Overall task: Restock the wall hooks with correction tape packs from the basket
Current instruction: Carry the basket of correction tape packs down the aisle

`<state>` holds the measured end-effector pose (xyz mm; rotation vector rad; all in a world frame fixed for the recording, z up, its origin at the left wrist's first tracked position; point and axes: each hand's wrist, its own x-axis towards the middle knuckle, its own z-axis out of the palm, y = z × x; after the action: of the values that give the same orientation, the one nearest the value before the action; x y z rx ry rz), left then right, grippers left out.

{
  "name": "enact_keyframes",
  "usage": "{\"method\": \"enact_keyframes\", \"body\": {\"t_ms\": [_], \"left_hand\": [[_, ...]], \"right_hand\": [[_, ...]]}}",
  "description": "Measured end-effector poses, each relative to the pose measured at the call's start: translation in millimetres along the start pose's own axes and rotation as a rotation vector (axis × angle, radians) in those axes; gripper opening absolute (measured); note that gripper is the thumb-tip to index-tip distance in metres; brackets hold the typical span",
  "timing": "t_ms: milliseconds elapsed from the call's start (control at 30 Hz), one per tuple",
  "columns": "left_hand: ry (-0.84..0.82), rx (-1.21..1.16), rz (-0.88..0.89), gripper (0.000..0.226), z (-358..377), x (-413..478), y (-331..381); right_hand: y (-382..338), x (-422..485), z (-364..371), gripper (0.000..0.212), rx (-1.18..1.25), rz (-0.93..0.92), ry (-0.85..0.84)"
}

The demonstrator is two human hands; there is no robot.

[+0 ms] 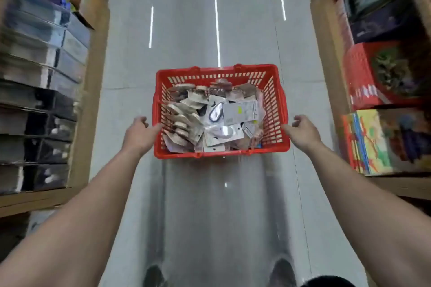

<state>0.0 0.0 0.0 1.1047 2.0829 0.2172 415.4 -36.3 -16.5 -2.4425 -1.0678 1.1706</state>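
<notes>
Correction tape packs (210,121) piled loose in red basket (275,105), mid-aisle over grey floor (186,30), between left shelf (46,77) and right shelf (384,77). Hands flank it: left hand (140,134) and right hand (302,131), thumbs at the side rims, fingers loosely curled, gripping nothing.
</notes>
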Motion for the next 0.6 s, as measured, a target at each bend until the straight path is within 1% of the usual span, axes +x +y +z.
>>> {"method": "enact_keyframes", "body": {"t_ms": [67,167,233,333,433,533,600], "left_hand": [[0.049,-0.029,0.016,0.070,23.7,32.6,-7.7],[0.078,-0.040,0.001,0.057,58.0,78.0,-23.3],[0.097,-0.068,0.005,0.048,75.7,93.3,-34.0],[0.185,-0.086,0.050,0.038,89.4,109.5,-44.8],[0.177,-0.098,0.084,0.037,89.0,109.5,-48.2],[0.154,-0.111,0.060,0.037,76.3,84.7,-49.1],[0.129,-0.098,0.049,0.036,61.2,56.0,-47.0]], "right_hand": [[8.2,28.0,18.1,0.066,0.028,-0.010,0.049],[25.0,72.6,44.4,0.045,0.088,-0.029,0.067],[32.6,91.8,57.3,0.038,0.154,-0.048,0.068],[36.4,105.4,66.2,0.028,0.252,-0.074,0.072],[42.6,105.4,67.5,0.032,0.275,-0.074,0.073],[65.6,101.9,62.7,0.039,0.304,-0.035,0.058],[64.7,64.6,47.9,0.031,0.299,-0.009,0.058]]}}
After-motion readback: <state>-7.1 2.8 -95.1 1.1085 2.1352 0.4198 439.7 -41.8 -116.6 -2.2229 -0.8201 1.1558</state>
